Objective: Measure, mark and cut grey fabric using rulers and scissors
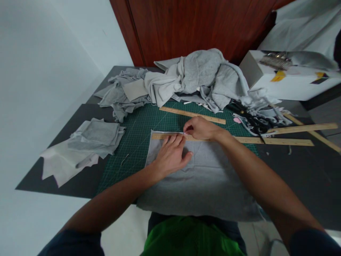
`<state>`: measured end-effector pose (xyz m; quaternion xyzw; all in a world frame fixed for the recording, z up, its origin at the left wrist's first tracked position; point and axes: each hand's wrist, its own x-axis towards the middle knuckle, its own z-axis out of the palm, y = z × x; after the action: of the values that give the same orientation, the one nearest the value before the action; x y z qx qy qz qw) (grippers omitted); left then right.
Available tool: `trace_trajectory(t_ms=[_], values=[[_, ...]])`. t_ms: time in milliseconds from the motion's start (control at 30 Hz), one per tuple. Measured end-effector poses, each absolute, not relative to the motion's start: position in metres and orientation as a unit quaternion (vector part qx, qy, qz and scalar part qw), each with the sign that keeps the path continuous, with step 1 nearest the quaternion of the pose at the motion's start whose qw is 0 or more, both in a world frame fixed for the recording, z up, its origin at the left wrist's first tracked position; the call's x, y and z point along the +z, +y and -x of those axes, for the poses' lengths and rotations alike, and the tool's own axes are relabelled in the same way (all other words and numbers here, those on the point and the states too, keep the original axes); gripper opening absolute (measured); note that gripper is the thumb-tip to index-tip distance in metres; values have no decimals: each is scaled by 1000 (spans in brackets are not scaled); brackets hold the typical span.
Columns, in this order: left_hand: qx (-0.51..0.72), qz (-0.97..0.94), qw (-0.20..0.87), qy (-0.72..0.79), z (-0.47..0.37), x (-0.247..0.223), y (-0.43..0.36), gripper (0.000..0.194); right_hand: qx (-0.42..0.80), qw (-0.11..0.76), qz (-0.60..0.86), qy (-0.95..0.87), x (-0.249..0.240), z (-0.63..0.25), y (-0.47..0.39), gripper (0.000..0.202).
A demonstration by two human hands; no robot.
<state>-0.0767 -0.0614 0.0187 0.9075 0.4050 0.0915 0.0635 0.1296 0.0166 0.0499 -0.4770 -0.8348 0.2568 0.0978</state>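
Observation:
A piece of grey cloth [213, 177] lies on the green cutting mat [133, 137] and hangs over the table's front edge. Along its far edge runs a long wooden ruler [277, 141]. My left hand [172, 154] lies flat, fingertips pressing on the ruler and cloth and thumb spread to the right. Just beyond its fingertips, my right hand [198, 127] is closed in a pinch at the ruler's far side, by the cloth's edge. What it pinches is too small to make out.
A second wooden ruler [191, 115] lies farther back. Heaped grey fabric [202, 74] fills the table's rear. Black scissors [249, 117] rest among scraps at right, near a white box [290, 80]. Folded cloth pieces [98, 133] are stacked at left.

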Motion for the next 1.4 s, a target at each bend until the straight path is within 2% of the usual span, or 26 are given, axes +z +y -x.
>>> trace_trajectory(t_ms=[133, 367, 567, 800, 967, 1167, 1400], values=[[92, -909, 60, 402, 76, 19, -62, 57, 241, 76, 495, -831, 52, -143, 13, 28], [80, -915, 32, 393, 75, 14, -62, 59, 258, 121, 498, -819, 45, -143, 10, 26], [58, -916, 21, 396, 72, 23, -62, 56, 215, 100, 513, -825, 44, -166, 3, 27], [57, -923, 69, 375, 59, 30, -56, 45, 212, 123, 505, -828, 41, -165, -1, 30], [61, -917, 70, 389, 52, 28, -59, 49, 216, 106, 515, -823, 43, -179, -5, 28], [63, -917, 25, 393, 46, 24, -68, 60, 204, 129, 518, -821, 41, -176, -7, 29], [60, -914, 24, 401, 39, 27, -67, 56, 199, 108, 536, -813, 44, -195, -13, 23]])
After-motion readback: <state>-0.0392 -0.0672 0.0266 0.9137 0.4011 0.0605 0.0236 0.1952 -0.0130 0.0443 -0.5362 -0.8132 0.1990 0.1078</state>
